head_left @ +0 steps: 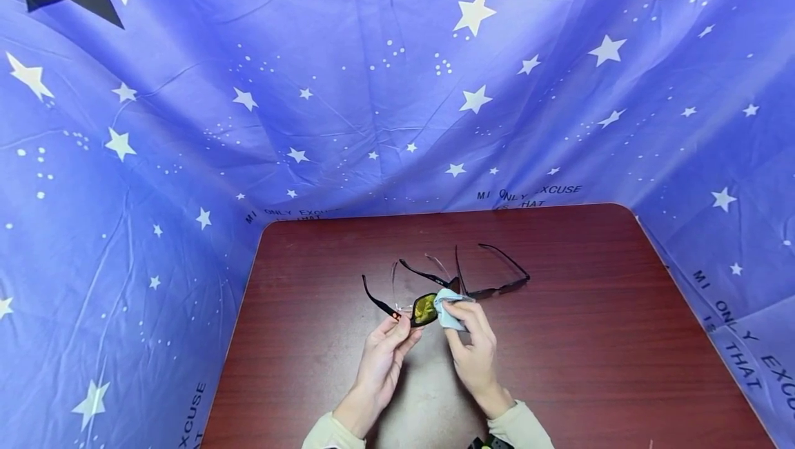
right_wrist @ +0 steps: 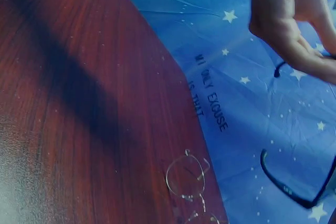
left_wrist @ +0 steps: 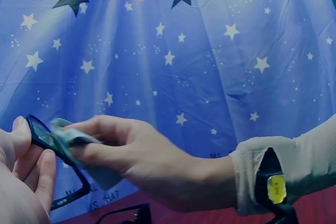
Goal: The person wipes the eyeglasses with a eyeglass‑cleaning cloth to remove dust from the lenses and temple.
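Black-framed glasses (head_left: 425,309) with yellow lenses are held up over the table, both temples spread and pointing away. My left hand (head_left: 380,358) pinches them near one hinge, thumb on top. In my right hand (head_left: 477,356) a light blue cloth (head_left: 450,301) is gripped, bunched over the other lens and the bridge. That lens is mostly hidden by the cloth. From the left wrist view, the cloth (left_wrist: 100,163) lies against the glasses' frame (left_wrist: 82,182), with thumb and fingers of the right hand round it.
Thin wire-rimmed glasses (right_wrist: 186,177) lie on the dark red wooden table (head_left: 577,338), partly behind the held pair. Dark sunglasses (head_left: 499,290) rest farther back to the right, temples unfolded. Blue star-patterned cloth (head_left: 373,90) hangs round the table's back and sides.
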Motion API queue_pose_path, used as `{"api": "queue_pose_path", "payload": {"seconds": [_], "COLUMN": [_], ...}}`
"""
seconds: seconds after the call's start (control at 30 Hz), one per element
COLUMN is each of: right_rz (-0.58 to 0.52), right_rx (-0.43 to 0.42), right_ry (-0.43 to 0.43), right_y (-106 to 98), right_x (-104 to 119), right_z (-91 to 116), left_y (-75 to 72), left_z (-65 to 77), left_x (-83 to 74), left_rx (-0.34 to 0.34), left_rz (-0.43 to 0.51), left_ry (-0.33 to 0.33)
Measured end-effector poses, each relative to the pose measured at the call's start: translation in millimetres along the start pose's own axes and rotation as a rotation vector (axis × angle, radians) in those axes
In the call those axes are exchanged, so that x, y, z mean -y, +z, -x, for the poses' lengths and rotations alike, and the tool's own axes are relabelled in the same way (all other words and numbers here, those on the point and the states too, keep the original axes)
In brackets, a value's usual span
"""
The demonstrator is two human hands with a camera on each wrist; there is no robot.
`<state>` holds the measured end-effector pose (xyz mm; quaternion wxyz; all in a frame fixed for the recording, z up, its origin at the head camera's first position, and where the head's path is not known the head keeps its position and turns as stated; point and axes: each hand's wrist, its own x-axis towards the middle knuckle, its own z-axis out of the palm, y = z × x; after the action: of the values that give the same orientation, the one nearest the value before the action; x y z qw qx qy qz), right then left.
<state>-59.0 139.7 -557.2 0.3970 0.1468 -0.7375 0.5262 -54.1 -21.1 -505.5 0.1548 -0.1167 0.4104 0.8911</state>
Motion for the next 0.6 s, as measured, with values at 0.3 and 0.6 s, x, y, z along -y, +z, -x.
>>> {"api": "queue_pose_path", "payload": {"seconds": [0.3, 0.6], "right_rz": [0.045, 0.072], "right_rx": [-0.048, -0.086], "right_ry": [0.048, 0.097], "right_y": [-12, -16], "right_x": [-5, -8], "right_z": [-6, -11], "left_y": [-7.9, -8.2], "left_z": [-1.6, 0.1], "left_x": [-11.9, -10.7], "left_rx": [0.005, 0.023], "left_rz": [0.020, 0.034], "left_ry": [0.026, -0.005]}}
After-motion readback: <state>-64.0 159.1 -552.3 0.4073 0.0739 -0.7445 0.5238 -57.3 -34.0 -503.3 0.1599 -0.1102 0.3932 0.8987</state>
